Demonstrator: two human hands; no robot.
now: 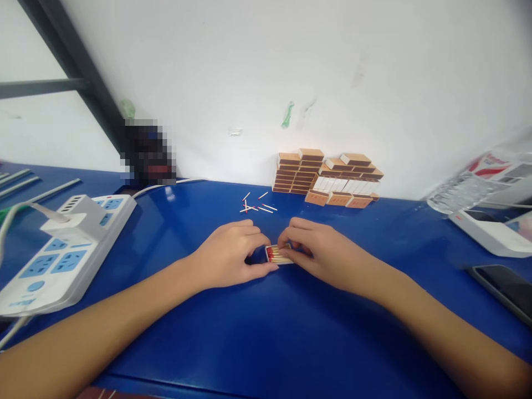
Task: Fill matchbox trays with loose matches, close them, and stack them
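Two bare hands meet over a small, shallow matchbox tray [284, 263] at a glossy blue tabletop [266, 338].
With the tray as the clock's centre, I see the left hand [233, 249] gripping its thin pale edges between thumb and forefinger at nine o'clock; the right hand [318, 249] curls in from three, fingertips at the slim wooden matches [276, 255] inside, though I cannot tell if they pinch one. Rounded red heads point to nine. Loose matches [263, 195] lie scattered at eleven; brick-shaped cardboard matchboxes [300, 173], tan and dark brown, stand stacked at one.
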